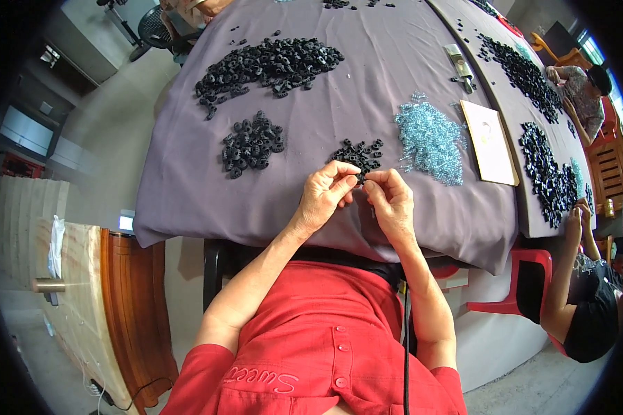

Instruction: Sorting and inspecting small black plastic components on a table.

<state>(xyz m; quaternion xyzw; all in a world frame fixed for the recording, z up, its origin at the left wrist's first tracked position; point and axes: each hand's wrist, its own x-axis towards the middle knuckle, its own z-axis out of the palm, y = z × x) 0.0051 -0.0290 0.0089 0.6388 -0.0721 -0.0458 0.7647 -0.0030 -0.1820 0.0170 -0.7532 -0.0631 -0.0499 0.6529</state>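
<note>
A person in a red shirt is sitting at a surface [256, 207] draped in grey-purple cloth, the left hand [325, 196] and right hand [391, 200] meeting fingertip to fingertip, both pinching a small black part [360, 178] between them. The work appears to be at the fitting stage, with the piece being joined or threaded; the next move seems to call for a steady, fine pinch. Just beyond the hands is lying a small cluster of black rings [358, 153], with a pile of pale blue clear pieces [430, 142] to its right, and larger black heaps [270, 63] farther off.
</note>
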